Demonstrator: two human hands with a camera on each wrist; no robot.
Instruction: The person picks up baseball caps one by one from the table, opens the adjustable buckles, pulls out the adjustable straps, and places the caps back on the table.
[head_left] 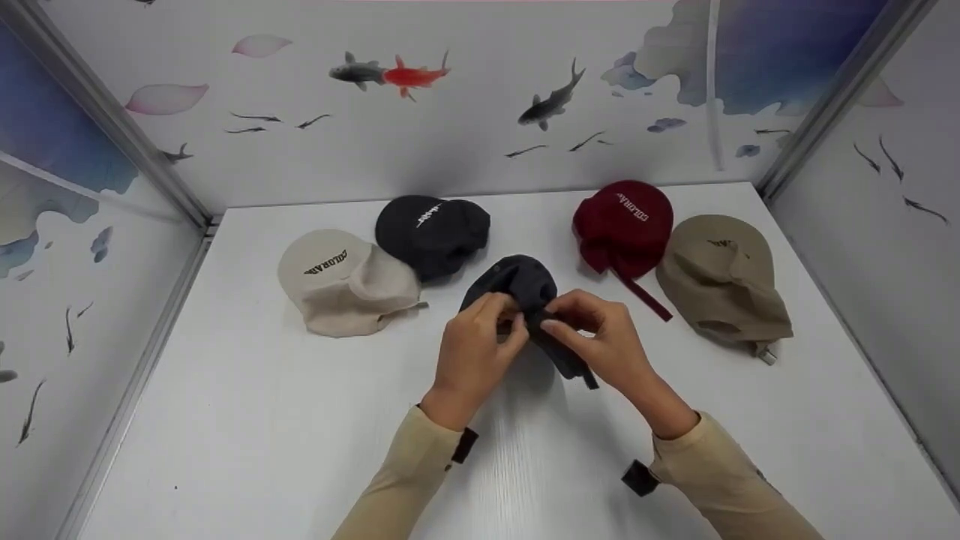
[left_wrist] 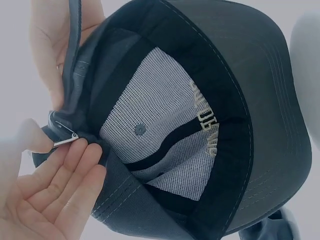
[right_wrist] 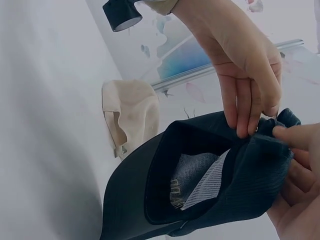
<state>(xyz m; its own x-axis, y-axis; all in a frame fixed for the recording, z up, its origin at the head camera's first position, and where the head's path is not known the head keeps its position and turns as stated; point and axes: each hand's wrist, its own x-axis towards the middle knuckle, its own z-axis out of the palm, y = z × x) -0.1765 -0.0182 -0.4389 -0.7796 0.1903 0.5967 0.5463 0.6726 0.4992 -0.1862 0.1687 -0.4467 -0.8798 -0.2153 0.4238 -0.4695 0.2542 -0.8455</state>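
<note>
In left hand and right hand, above white table, roughly midway between left and right edges: dark cap, mesh-lined. With right, pinching rear band; with left, pinching small metal buckle.

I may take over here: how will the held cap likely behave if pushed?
The held cap would probably buckle at the back, where its cloth looks creased. The brim should bend less, as it keeps a smooth curve. The strap may flap, since its end sticks out.
</note>
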